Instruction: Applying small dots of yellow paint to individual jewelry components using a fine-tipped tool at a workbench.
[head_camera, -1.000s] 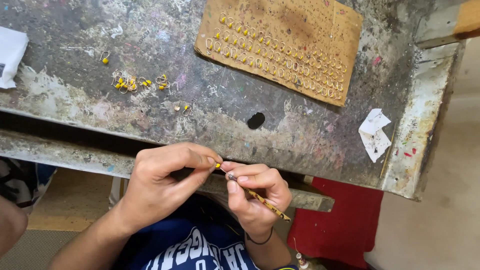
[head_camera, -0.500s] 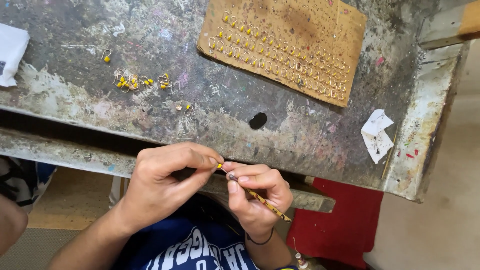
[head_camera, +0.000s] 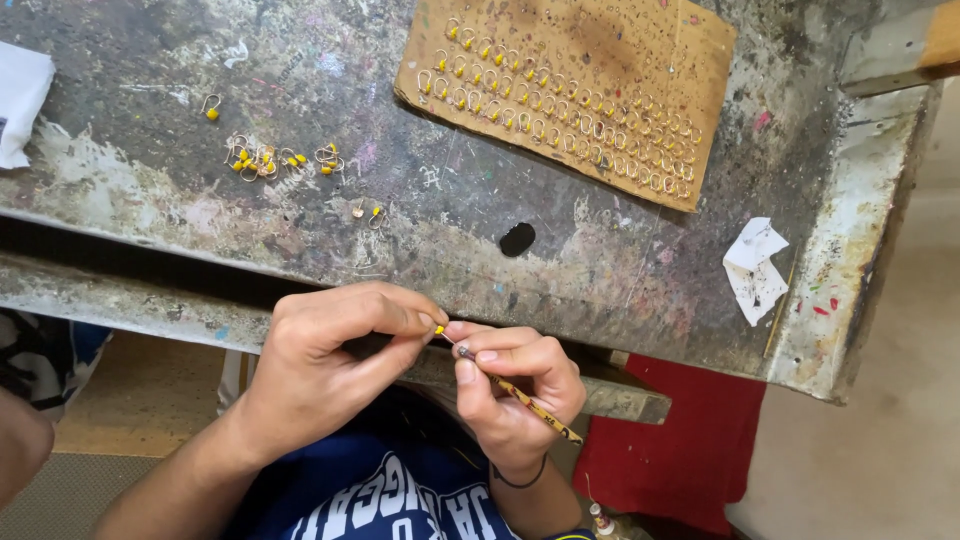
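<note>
A small yellow bead is pinched between thumb and forefinger of the left hand, fingers closed on it. It sits just beside the metal tip of a thin yellow-and-black tool, which the right hand grips with closed fingers, shaft angled down and away from the fingertips. Both hands meet below the near edge of the worktop. Beyond the fingers, a black spot marks the surface. Farther out, a cardboard sheet carries rows of yellow-beaded hooks. Up and left of the left fingers, loose beaded hooks lie scattered. Well right of the right fingers lies a crumpled paper scrap.
</note>
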